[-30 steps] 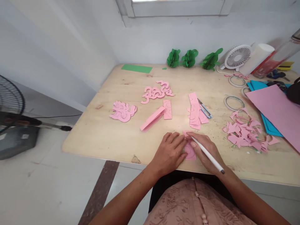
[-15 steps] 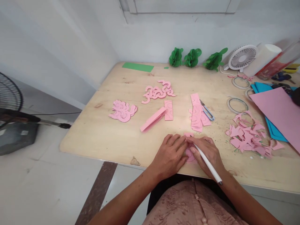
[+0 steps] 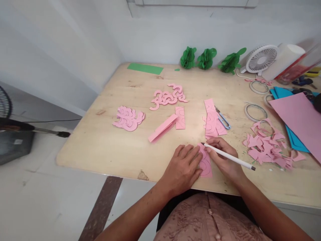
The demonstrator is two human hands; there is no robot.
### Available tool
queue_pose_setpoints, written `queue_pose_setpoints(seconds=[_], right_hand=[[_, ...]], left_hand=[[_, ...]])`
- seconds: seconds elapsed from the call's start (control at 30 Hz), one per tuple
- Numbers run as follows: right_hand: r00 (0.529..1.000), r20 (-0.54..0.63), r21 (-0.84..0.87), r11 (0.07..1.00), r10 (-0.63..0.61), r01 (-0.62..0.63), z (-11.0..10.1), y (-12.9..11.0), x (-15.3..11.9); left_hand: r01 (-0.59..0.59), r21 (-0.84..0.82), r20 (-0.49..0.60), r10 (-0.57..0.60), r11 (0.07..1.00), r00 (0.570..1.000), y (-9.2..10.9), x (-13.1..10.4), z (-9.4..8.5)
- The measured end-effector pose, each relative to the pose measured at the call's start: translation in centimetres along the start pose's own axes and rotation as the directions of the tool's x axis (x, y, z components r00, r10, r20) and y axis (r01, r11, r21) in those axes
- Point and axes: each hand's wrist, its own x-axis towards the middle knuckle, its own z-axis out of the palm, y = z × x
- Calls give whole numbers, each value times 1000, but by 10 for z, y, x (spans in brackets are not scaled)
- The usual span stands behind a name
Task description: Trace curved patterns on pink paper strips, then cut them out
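Note:
My right hand (image 3: 227, 159) grips a white pen (image 3: 232, 156), its dark tip at the upper end of a pink paper strip (image 3: 205, 167). Curved lines are drawn on that strip, which lies near the table's front edge. Fingers stretched out, my left hand (image 3: 184, 169) lies flat over the strip's left side and covers part of it. Just beyond are more pink strips (image 3: 211, 122) with drawn curves, and a pair of blue-handled thread snips (image 3: 224, 120) beside them. A folded pink strip (image 3: 163, 129) and a short marked piece (image 3: 180, 117) lie farther left.
Cut pink wavy shapes lie in a loose group (image 3: 168, 97) and a stack (image 3: 128, 118). Pink scraps (image 3: 268, 147), tape rolls (image 3: 255, 112) and coloured sheets (image 3: 299, 117) are on the right. Green paper figures (image 3: 207, 59) and a small white fan (image 3: 262, 59) stand along the wall.
My right hand has tilted the pen lower, its back end swinging right and up. More of the marked strip shows between my hands. The view has shifted slightly.

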Motion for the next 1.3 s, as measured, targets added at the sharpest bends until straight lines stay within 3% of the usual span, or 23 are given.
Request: queue_pose_setpoints(seconds=[0.27,0.7,1.3], right_hand=[[999,-4,-10,999,-41,41,4,6,10],[995,93,-124,992,-18,30,8,2,11],[996,82,-211,976,-38,55,11,-1,12]], left_hand=[[-2,-5,12,2,1000,1000,-1,0,0],[0,-13,-6,0,1000,1000,-2,1,-1],[-1,-27,-14,1,1000,1000,-3,1,0]])
